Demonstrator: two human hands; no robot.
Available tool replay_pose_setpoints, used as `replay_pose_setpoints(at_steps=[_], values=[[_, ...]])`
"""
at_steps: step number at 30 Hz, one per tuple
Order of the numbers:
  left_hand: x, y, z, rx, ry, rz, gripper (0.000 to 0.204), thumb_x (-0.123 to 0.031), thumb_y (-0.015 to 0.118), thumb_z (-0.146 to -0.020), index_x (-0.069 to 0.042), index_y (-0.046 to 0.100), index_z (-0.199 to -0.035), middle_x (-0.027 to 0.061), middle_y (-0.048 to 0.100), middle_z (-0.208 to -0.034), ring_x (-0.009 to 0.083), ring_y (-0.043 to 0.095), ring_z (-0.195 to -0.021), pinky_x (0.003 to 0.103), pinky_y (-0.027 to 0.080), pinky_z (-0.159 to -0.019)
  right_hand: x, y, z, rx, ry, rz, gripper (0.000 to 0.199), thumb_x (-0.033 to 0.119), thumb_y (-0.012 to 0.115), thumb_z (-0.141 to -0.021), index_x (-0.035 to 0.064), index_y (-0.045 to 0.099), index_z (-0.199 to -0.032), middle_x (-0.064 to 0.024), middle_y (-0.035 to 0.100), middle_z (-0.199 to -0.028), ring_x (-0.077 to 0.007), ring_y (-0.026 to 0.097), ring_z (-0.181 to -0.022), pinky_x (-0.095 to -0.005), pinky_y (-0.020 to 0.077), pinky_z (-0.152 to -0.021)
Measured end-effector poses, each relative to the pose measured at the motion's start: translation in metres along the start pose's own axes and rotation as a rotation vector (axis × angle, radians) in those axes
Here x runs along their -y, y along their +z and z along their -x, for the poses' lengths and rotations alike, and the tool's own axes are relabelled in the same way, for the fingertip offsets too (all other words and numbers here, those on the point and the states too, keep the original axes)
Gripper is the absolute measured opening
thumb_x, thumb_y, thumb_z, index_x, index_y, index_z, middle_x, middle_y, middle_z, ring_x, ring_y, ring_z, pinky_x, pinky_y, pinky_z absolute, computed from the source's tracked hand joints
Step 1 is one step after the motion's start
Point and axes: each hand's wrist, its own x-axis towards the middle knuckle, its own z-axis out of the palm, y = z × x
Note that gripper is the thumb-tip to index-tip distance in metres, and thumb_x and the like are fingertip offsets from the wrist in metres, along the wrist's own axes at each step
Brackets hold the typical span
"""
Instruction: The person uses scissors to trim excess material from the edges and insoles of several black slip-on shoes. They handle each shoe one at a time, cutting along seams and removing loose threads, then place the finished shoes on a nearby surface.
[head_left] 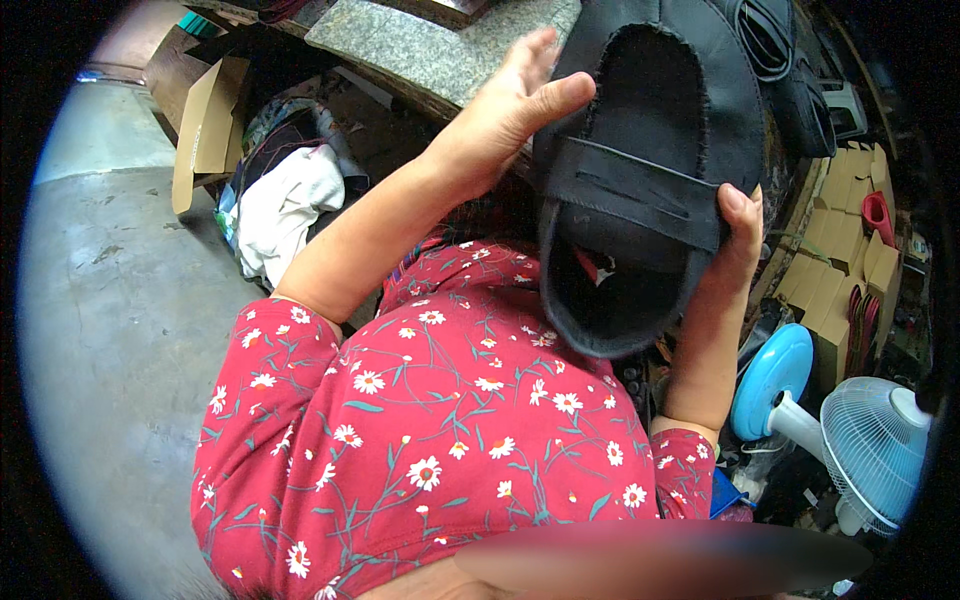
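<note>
A black leather shoe upper (630, 225) is raised in front of my chest. A strap with a slit crosses its middle. Its broad upper part has a long oval panel with a frayed edge, and a rounded opening lies at the lower end. My right hand (742, 220) grips its right edge, thumb on the front and the other fingers mostly hidden behind. My left hand (530, 95) is open beside the upper left edge, fingers apart and thumb pointing at the leather. Whether that thumb touches it I cannot tell.
A grey stone slab (400, 45) lies on the bench ahead. White cloth (290, 205) and an opened cardboard box (208, 130) are at the left. More black leather pieces (800, 100) sit at the far right, above cardboard boxes (835, 250) and a blue-and-white fan (875, 455).
</note>
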Motion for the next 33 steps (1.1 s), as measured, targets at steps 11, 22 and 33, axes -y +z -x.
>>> replay_pose_setpoints(at_steps=[11, 22, 33], values=[[-0.012, -0.013, -0.003, 0.199, -0.372, 0.382, 0.038, -0.019, 0.076, -0.087, 0.000, 0.065, -0.118, 0.0122, 0.073, -0.105, 0.0214, 0.073, -0.090, 0.036, 0.061, -0.084, -0.010, -0.019, -0.001, -0.080, 0.062, -0.017, 0.052, 0.021, 0.064, -0.078, 0.0006, 0.058, -0.126, -0.0134, 0.069, -0.110, -0.0239, 0.070, -0.095, -0.0380, 0.0581, -0.087], [0.031, 0.006, -0.014, 0.344, -0.144, 0.891, 0.057, -0.031, 0.070, -0.092, 0.001, 0.054, -0.135, 0.0190, 0.065, -0.127, 0.0316, 0.067, -0.112, 0.048, 0.053, -0.101, -0.049, -0.046, -0.048, 0.247, 0.010, -0.248, 0.058, 0.040, 0.056, -0.091, -0.0051, 0.061, -0.126, -0.0208, 0.067, -0.121, -0.0339, 0.069, -0.106, -0.0487, 0.0545, -0.097], [0.014, -0.001, -0.010, 0.337, -0.055, 0.603, 0.068, -0.028, 0.077, -0.086, 0.001, 0.047, -0.140, 0.0139, 0.064, -0.127, 0.0219, 0.066, -0.113, 0.038, 0.052, -0.101, -0.023, -0.021, -0.028, 0.165, 0.072, 0.016, 0.079, 0.029, 0.078, -0.074, -0.0037, 0.046, -0.138, -0.0139, 0.064, -0.122, -0.0239, 0.067, -0.105, -0.0376, 0.0542, -0.092]])
